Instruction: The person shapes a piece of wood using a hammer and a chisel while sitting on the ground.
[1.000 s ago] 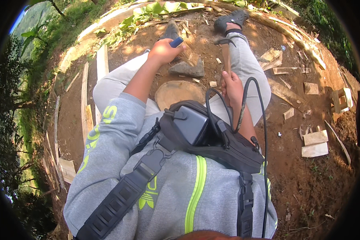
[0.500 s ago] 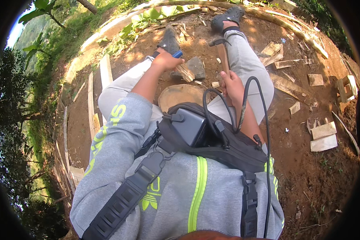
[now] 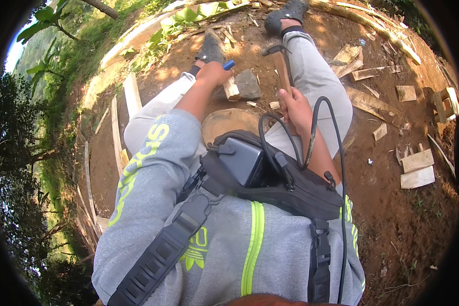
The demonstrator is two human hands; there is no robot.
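A round wooden stump [image 3: 228, 124] stands on the dirt ground [image 3: 392, 214] between the person's legs, with a grey rock [image 3: 248, 84] just past its far edge. The right hand [image 3: 296, 106] is wrapped tight around the handle of a hammer [image 3: 280, 66], whose head sticks up above the hand. The left hand [image 3: 212, 74] is closed around a blue-tipped tool [image 3: 229, 65] and touches a small block of wood [image 3: 231, 88] beside the rock.

Blue tool [image 3: 229, 65] mostly hidden in left hand [image 3: 212, 74] — kind unclear

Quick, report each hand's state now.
Left hand: closed on a blue-handled tool, by the wood piece.
Right hand: closed on the hammer.
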